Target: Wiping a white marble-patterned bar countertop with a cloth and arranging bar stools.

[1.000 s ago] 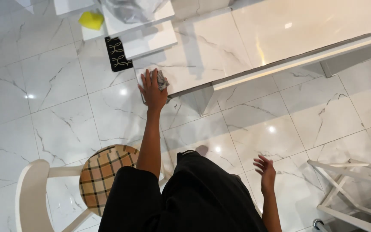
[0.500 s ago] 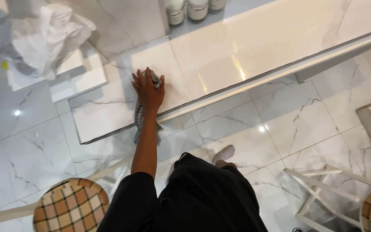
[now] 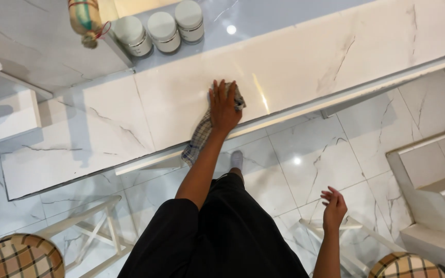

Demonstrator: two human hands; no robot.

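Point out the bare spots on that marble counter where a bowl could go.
Free: the long stretch right of the left hand and checked cloth, and the slab left of them. Crowded: the back edge by three white-lidded jars.

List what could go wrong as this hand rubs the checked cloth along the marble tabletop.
1. The checked cloth hangs over the edge of the tabletop under the left hand; it may slip off or snag.
2. Three lidded jars stand close behind; a wide sweep might knock them.
3. The right hand hangs free while the person leans, so balance on the glossy floor looks unsupported.
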